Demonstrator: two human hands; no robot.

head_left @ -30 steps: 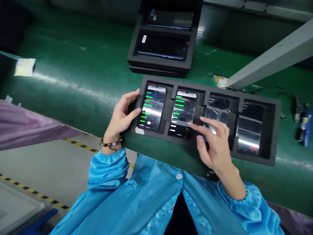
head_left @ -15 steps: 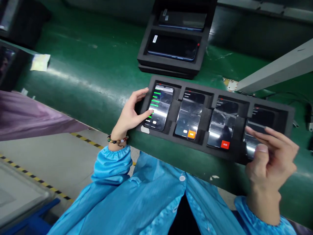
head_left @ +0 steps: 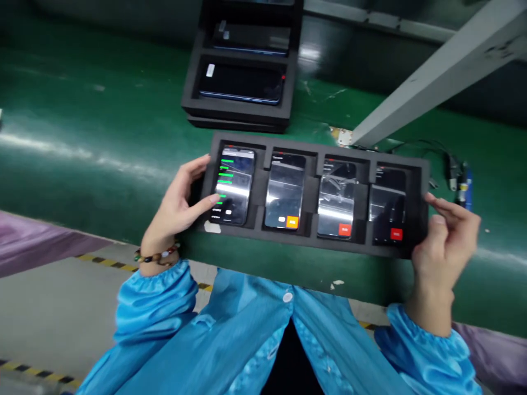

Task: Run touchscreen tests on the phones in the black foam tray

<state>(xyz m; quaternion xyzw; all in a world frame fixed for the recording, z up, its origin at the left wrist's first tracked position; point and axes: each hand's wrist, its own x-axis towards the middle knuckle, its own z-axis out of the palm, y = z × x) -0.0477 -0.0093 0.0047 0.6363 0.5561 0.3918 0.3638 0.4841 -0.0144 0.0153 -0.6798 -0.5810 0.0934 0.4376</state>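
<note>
A black foam tray [head_left: 258, 192] lies across the green bench, with several phones face up in its slots. The leftmost phone [head_left: 235, 189] displays green lines of text. Beside it, another phone [head_left: 285, 189] has an orange box at the bottom of its screen. Red boxes show on the third phone [head_left: 336, 197] and the rightmost phone [head_left: 388, 203]. My left hand [head_left: 175, 206] grips the tray's left end, thumb over the rim by the leftmost phone. My right hand [head_left: 447, 238] is closed around the right end, its thumb at the near corner.
Behind stands a stack of black foam trays [head_left: 239, 112] holding dark phones [head_left: 241, 83]. A grey metal post [head_left: 411, 93] slants up from the bench at the right. Cables [head_left: 452, 170] and a blue item [head_left: 468, 186] lie beyond the tray's right end.
My right hand has moved from over the rightmost phone to the tray's right end. A red box now shows on that phone. The view has shifted, and my left hand keeps its hold.
</note>
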